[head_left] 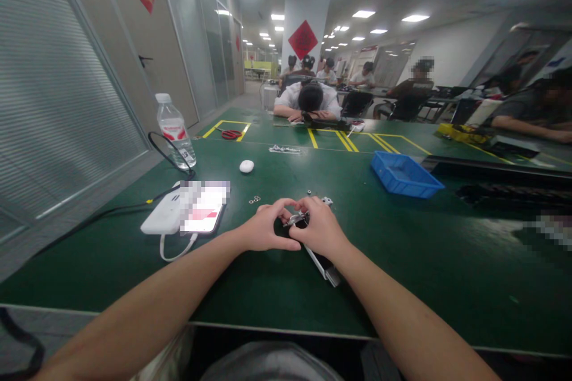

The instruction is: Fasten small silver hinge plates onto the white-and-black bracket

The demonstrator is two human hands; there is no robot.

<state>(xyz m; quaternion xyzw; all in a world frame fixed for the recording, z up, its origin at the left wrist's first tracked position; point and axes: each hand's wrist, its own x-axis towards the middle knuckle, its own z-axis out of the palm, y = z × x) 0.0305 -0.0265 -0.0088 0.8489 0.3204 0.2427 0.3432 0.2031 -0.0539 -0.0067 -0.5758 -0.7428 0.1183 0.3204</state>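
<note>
My left hand (267,229) and my right hand (319,232) meet over the green table. Their curled fingertips pinch a small silvery metal part (295,218) from both sides. The left thumb stretches out below it toward the right wrist. Under my right hand a long, narrow silver-and-black piece (318,262) runs down toward me; its middle is partly hidden by that hand. Whether it joins the small part I cannot tell. Another small metal bit (328,201) shows just beyond the right fingers. Several small rings (255,199) lie beyond my left hand.
A power bank (163,211) and a lit phone (205,208) lie left, cables attached, near a water bottle (174,131). A white case (246,166), red scissors (231,134) and a blue tray (404,175) stand farther off. A person (308,98) rests head-down across the table.
</note>
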